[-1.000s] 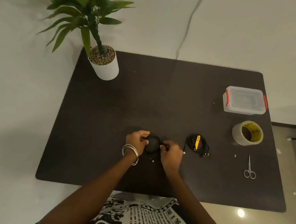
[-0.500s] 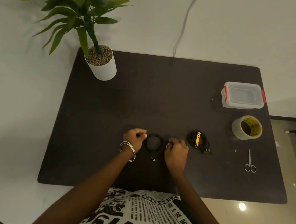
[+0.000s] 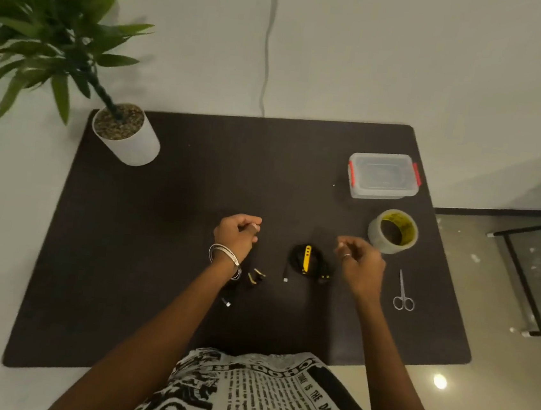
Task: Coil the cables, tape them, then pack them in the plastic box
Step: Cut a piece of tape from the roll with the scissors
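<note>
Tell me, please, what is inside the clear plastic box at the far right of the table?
Nothing shows inside the plastic box through its closed translucent lid; the red latches sit at both ends. The cloudy lid could hide small items.

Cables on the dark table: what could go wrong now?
1. The loose cable's plugs lie by the wrist of the left hand. Black cable is hard to see on the dark table, so it might snag or tangle.
2. The right hand is near the scissors, and its arm could knock them.
3. The plastic box looks closed, so packing needs it opened first.
</note>
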